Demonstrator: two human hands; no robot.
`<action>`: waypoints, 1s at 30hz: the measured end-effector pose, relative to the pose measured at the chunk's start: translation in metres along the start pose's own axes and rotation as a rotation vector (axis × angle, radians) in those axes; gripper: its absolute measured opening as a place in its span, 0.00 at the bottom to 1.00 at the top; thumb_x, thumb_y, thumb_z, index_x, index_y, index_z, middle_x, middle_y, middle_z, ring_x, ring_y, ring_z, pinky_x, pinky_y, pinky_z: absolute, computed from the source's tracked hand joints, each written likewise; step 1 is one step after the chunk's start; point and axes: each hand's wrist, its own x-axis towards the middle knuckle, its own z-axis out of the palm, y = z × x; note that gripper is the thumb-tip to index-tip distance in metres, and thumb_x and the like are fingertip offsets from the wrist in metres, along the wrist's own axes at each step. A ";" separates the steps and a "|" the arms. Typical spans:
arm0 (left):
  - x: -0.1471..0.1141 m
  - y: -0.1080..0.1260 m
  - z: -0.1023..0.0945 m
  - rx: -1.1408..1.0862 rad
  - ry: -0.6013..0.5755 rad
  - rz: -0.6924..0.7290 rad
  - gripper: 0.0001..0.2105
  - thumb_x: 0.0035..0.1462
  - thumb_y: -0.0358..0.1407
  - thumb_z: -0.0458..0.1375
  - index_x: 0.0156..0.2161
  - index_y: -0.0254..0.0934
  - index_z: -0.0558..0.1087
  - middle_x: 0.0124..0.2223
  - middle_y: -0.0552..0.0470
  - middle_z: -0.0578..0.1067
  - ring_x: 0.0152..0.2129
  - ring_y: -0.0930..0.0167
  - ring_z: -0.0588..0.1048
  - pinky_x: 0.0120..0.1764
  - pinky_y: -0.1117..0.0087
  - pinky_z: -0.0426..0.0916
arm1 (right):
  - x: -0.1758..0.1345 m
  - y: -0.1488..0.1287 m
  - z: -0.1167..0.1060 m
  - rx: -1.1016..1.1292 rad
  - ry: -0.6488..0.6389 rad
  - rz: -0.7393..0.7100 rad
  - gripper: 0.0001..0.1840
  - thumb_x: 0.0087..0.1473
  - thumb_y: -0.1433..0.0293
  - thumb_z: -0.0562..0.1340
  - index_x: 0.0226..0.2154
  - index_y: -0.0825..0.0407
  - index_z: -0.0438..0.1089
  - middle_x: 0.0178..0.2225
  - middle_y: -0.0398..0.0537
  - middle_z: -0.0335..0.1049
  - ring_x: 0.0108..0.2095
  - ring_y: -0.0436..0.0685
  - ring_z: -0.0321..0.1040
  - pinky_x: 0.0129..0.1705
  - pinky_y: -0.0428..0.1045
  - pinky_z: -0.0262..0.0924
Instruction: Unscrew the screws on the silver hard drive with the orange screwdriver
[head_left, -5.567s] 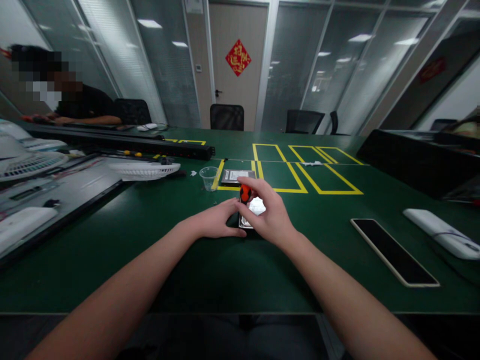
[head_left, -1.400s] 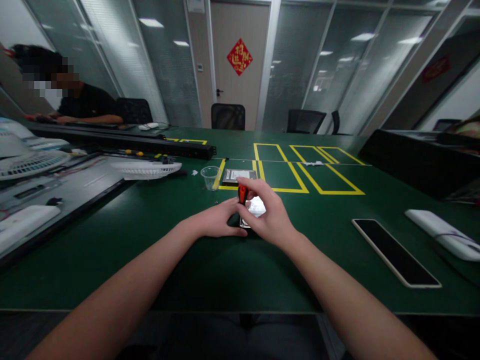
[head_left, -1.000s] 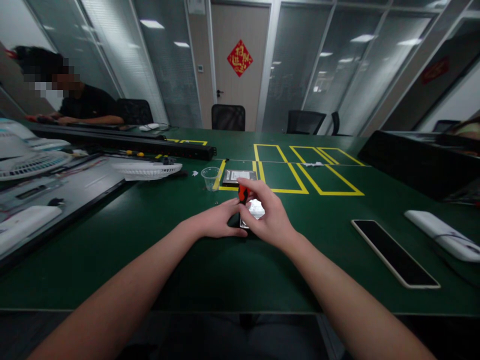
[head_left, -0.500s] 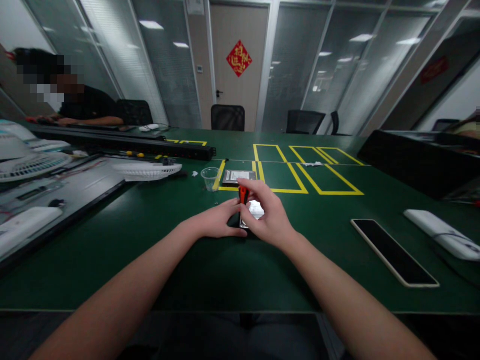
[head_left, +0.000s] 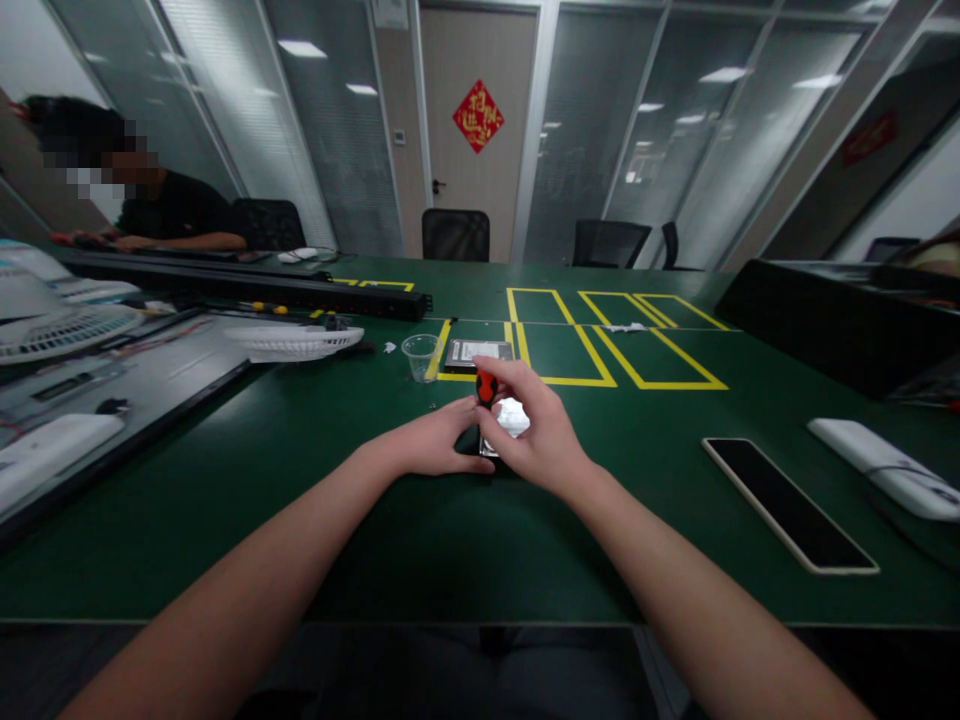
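Observation:
My right hand [head_left: 529, 420] is closed around the upright red and black handle of a screwdriver [head_left: 487, 387]. Its tip is hidden behind my fingers. Beneath it lies a hard drive [head_left: 513, 418] with a bright, reflective top, partly covered by both hands. My left hand [head_left: 442, 440] grips the left side of this drive, thumb at the near edge and fingers further back. Just beyond my hands, a second hard drive [head_left: 474, 350] with a white label rests flat on the table. Left of that one stands a clear plastic cup [head_left: 421, 360].
Yellow tape rectangles [head_left: 570, 382] mark the green table [head_left: 637, 440]. On the right lie a phone [head_left: 787, 505], a white power strip [head_left: 885, 468] and a large black case [head_left: 817, 325]. Fan parts [head_left: 296, 343] and a panel [head_left: 195, 370] occupy the left, where another person [head_left: 180, 210] sits.
The screwdriver handle has turned a little in my right hand, so its black patches face differently. Both hands stay in nearly the same place on the drive.

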 end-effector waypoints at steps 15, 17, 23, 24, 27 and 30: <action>0.001 -0.004 0.002 0.019 0.028 0.028 0.40 0.67 0.59 0.82 0.76 0.45 0.82 0.76 0.36 0.84 0.76 0.39 0.82 0.83 0.35 0.74 | -0.002 0.001 0.002 0.007 -0.001 0.038 0.35 0.78 0.72 0.68 0.81 0.40 0.74 0.70 0.57 0.87 0.62 0.68 0.88 0.67 0.66 0.89; 0.000 -0.005 0.002 0.024 0.039 0.016 0.41 0.66 0.60 0.82 0.76 0.45 0.82 0.76 0.36 0.84 0.75 0.39 0.83 0.82 0.35 0.76 | -0.001 0.001 0.001 -0.004 0.003 0.038 0.32 0.79 0.70 0.70 0.80 0.40 0.76 0.67 0.56 0.88 0.60 0.68 0.88 0.65 0.66 0.89; 0.000 -0.001 0.001 0.024 0.019 0.014 0.43 0.66 0.59 0.82 0.79 0.45 0.80 0.81 0.35 0.81 0.80 0.37 0.79 0.85 0.33 0.72 | 0.000 0.001 0.000 -0.005 0.003 0.042 0.31 0.80 0.70 0.68 0.79 0.40 0.76 0.67 0.55 0.89 0.57 0.66 0.88 0.64 0.65 0.89; 0.001 0.000 0.000 0.010 0.014 0.021 0.43 0.67 0.58 0.82 0.79 0.45 0.80 0.80 0.36 0.82 0.81 0.38 0.79 0.86 0.34 0.71 | 0.000 0.000 0.001 0.002 0.003 0.032 0.32 0.80 0.71 0.68 0.80 0.40 0.75 0.68 0.55 0.89 0.59 0.66 0.89 0.66 0.65 0.88; 0.000 0.004 -0.001 -0.017 -0.014 0.027 0.40 0.68 0.56 0.81 0.79 0.46 0.80 0.78 0.39 0.84 0.82 0.39 0.78 0.86 0.35 0.71 | 0.000 -0.001 0.001 0.023 -0.001 0.004 0.35 0.79 0.73 0.66 0.82 0.39 0.74 0.69 0.55 0.88 0.61 0.66 0.89 0.66 0.64 0.88; 0.000 0.004 -0.001 -0.034 -0.007 0.030 0.39 0.68 0.56 0.81 0.77 0.46 0.81 0.77 0.39 0.85 0.81 0.39 0.79 0.85 0.35 0.72 | 0.001 -0.001 0.001 0.025 -0.004 -0.006 0.35 0.79 0.73 0.67 0.82 0.38 0.74 0.67 0.54 0.88 0.60 0.66 0.87 0.65 0.65 0.88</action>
